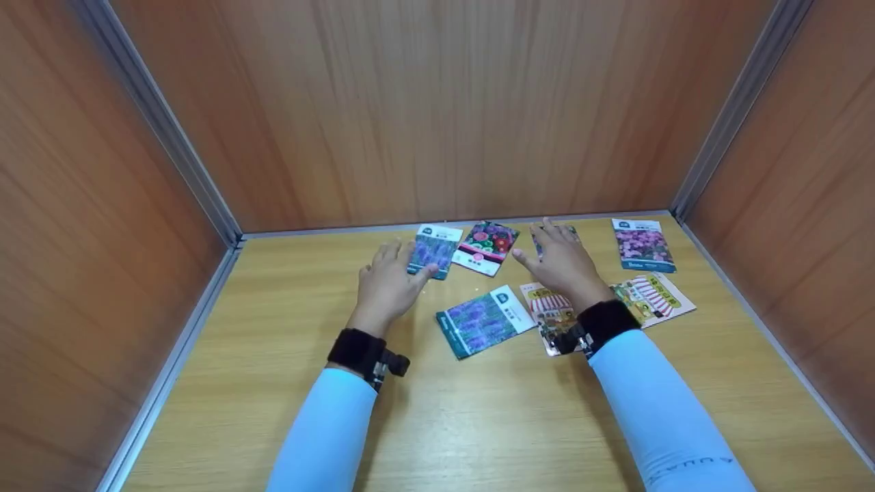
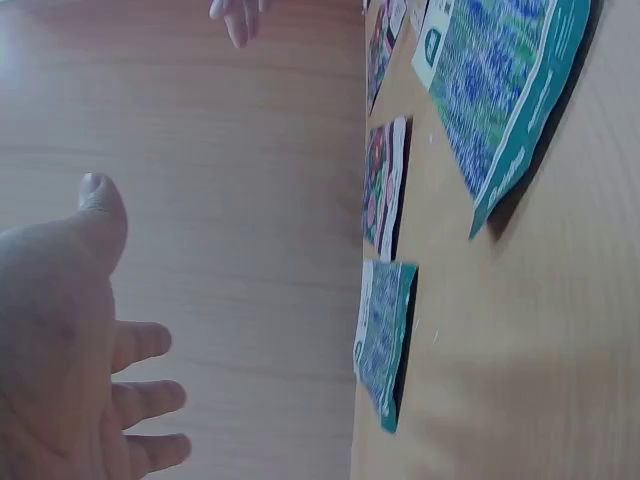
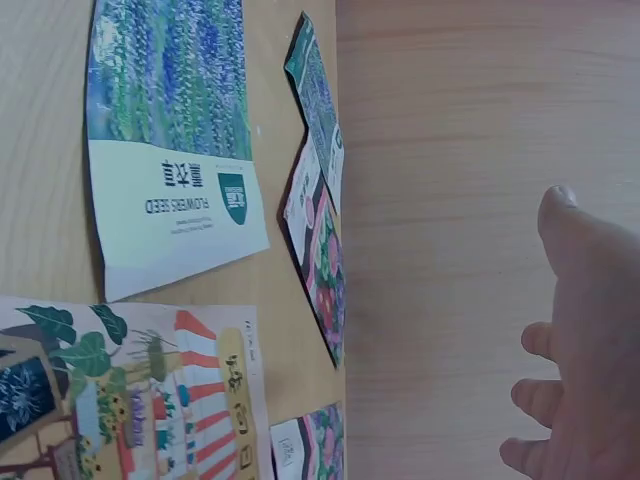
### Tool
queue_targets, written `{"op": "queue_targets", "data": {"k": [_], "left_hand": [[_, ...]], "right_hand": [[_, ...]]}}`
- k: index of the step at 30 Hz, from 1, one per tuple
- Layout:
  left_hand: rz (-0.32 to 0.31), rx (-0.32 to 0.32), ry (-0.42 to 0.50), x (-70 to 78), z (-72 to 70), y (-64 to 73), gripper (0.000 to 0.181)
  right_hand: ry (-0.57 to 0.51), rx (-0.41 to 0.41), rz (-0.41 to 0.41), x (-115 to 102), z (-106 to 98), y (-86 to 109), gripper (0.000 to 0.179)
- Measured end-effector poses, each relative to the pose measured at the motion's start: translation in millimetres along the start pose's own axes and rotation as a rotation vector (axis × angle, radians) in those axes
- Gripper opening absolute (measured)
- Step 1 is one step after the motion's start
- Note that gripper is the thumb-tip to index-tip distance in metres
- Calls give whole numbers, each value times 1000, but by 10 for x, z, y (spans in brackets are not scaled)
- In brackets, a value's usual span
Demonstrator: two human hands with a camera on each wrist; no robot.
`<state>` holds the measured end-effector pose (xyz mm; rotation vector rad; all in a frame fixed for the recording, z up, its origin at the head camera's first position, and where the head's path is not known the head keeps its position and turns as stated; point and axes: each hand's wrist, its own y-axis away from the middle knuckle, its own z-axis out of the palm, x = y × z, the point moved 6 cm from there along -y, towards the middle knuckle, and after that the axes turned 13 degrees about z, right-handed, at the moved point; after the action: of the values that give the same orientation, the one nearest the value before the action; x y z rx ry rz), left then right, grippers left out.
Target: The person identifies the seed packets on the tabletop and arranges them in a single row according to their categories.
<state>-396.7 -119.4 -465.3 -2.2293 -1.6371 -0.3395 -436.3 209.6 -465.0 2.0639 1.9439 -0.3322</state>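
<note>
My left hand (image 1: 392,287) is held over the table with its fingers spread, beside a lavender seed packet (image 1: 443,240) near the back wall. Nothing is in its grasp; the left wrist view shows the thumb (image 2: 103,215) and fingers apart. My right hand (image 1: 564,263) reaches over the packets on the right, fingers extended and holding nothing. It partly covers a seed packet (image 1: 538,246) at the back. Its forearm hides part of a packet with a striped awning (image 1: 543,306). A larger-looking lavender seed packet (image 1: 482,324) lies between the hands, nearer to me.
Between the hands at the back lies a seed packet with red flowers (image 1: 487,247). A pink-flower packet (image 1: 642,246) and another striped-awning packet (image 1: 660,297) lie at the right. Wooden panels (image 1: 451,116) enclose the table (image 1: 273,383) at the back and both sides.
</note>
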Motion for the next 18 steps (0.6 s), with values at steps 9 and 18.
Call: {"op": "queue_targets", "data": {"k": [9,18], "left_hand": [[-7,-156,40,172,414,72,84],[30,-179,35,357,680,85,73]], "right_hand": [[-66,-50,11,80,262,22,94],[-151,-103,66,74,514,59,83]]}}
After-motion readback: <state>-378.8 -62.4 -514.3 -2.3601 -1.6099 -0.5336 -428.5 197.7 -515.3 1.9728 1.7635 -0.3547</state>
